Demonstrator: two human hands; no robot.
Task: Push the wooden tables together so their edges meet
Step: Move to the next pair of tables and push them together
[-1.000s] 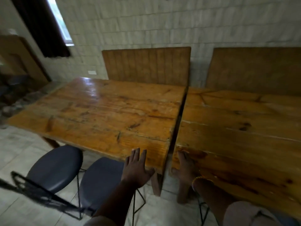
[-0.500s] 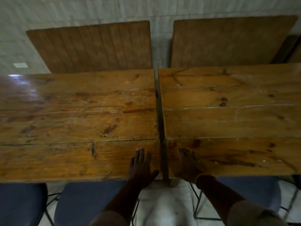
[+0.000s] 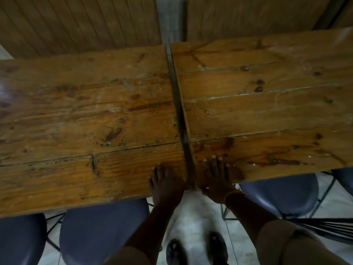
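Hands sit on either side of the gap, one on each table. The left hand (image 3: 165, 185) lies flat, fingers together, on the near right corner of the left table (image 3: 82, 127); the right hand (image 3: 216, 177) lies flat with its fingers slightly spread on the near left corner of the right table (image 3: 267, 111), thumb hooked over the near edge. Neither hand is closed around anything — both are pressing palm-down on wood.

Between the two tops runs a narrow dark gap (image 3: 176, 96), so the edges look close but not yet touching. It seems a little wider at the near end than at the far end, though the wide lens may be bending that.

To finish this well, I would judge the push needs to go sideways, not downward: palms gripping by friction, each hand drawing its corner toward the other. Since both hands are at the near corners, the tables could pivot and close here while opening at the far end by the wooden panels (image 3: 80, 22) — worth checking the whole seam. The blue chairs (image 3: 103, 232) tucked under the near edges stand close to the legs and might snag. The person's shoes (image 3: 196, 249) are planted just behind the gap, a centred stance for an even pull.
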